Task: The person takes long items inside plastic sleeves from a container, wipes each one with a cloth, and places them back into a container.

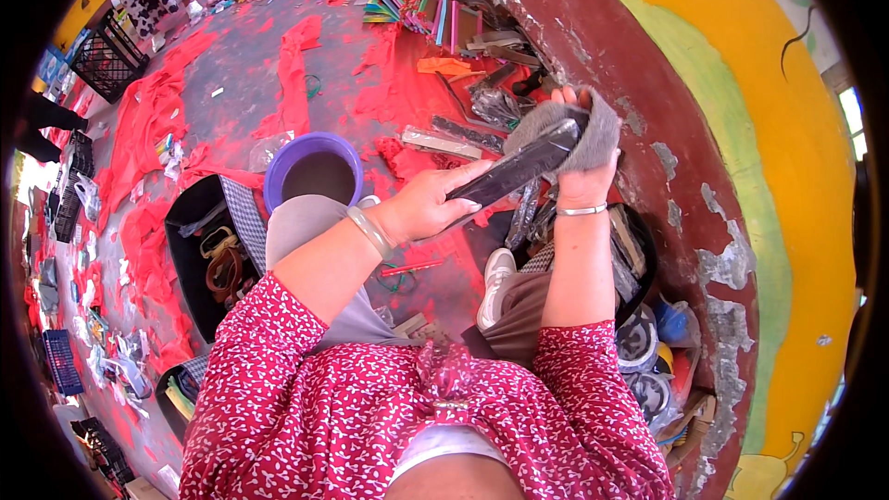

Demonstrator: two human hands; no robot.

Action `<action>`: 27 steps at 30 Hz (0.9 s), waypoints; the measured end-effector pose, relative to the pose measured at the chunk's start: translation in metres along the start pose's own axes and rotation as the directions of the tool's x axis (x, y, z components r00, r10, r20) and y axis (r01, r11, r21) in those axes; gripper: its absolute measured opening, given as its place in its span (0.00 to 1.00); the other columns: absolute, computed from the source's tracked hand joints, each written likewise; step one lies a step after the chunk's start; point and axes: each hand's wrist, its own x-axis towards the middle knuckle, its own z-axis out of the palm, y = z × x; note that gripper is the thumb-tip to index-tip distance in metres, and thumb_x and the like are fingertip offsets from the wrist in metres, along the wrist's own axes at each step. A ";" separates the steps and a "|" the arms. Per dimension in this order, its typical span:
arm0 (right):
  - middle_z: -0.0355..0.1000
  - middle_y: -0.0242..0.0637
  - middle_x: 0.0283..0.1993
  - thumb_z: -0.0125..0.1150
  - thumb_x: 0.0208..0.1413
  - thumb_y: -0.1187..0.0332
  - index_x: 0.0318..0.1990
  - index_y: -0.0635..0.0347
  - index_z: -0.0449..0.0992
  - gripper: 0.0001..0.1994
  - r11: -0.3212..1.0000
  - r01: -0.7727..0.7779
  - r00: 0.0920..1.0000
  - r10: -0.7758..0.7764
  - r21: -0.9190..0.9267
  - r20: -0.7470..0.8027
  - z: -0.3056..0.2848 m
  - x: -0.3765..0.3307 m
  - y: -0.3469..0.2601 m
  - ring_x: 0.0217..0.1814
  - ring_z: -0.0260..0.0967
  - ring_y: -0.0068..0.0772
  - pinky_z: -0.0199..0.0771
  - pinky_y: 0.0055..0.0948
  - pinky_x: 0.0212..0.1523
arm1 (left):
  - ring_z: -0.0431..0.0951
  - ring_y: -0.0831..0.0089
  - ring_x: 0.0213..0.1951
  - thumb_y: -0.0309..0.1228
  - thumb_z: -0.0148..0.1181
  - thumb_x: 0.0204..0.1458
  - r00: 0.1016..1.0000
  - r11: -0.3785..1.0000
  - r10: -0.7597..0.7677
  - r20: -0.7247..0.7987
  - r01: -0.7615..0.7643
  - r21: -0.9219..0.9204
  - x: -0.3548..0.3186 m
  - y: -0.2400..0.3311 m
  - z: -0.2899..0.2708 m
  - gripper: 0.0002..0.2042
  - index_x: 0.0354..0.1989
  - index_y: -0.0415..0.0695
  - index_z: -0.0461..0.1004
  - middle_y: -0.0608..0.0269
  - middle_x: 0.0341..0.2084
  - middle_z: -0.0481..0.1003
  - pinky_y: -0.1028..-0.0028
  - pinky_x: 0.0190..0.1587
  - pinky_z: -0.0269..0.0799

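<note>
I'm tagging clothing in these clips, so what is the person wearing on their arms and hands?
Both arms have short red sleeves printed with small white leaf-like sprigs, ending near the elbows; the forearms are bare. The left hand has no glove and a pale, thick bangle at the wrist. The right hand is also gloveless, with a thin silver-coloured bracelet at the wrist.

Both my arms reach forward, bare below red sleeves.
My left hand (428, 204) curls shut in a grip; my right hand (582, 162) is raised, fingers closed.
</note>
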 end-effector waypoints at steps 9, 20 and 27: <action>0.71 0.40 0.34 0.61 0.49 0.69 0.42 0.60 0.70 0.13 0.911 -0.059 0.978 -0.029 -0.409 -0.205 0.010 -0.007 0.016 0.35 0.71 0.38 0.74 0.45 0.39 | 0.69 0.67 0.53 0.22 0.54 0.47 0.997 0.991 0.062 -0.039 -0.057 0.123 0.003 0.002 -0.003 0.28 0.60 0.41 0.58 0.52 0.52 0.68 0.74 0.55 0.61; 0.69 0.41 0.24 0.42 0.60 0.52 0.30 0.61 0.68 0.20 0.926 -0.242 0.916 0.120 -0.289 -0.382 -0.008 -0.005 0.000 0.30 0.68 0.40 0.71 0.40 0.39 | 0.74 0.54 0.37 0.28 0.52 0.49 0.991 0.766 -0.126 0.050 0.065 0.639 0.005 0.022 -0.009 0.26 0.60 0.50 0.58 0.47 0.37 0.73 0.66 0.41 0.69; 0.70 0.41 0.43 0.49 0.57 0.51 0.50 0.65 0.68 0.24 0.043 -0.291 0.948 -0.124 -0.956 -0.294 0.006 -0.010 -0.030 0.50 0.65 0.33 0.63 0.32 0.52 | 0.67 0.81 0.50 0.17 0.54 0.46 0.936 0.962 -0.210 -0.283 0.146 -0.230 0.008 0.002 -0.019 0.27 0.58 0.38 0.60 0.66 0.48 0.69 0.78 0.54 0.59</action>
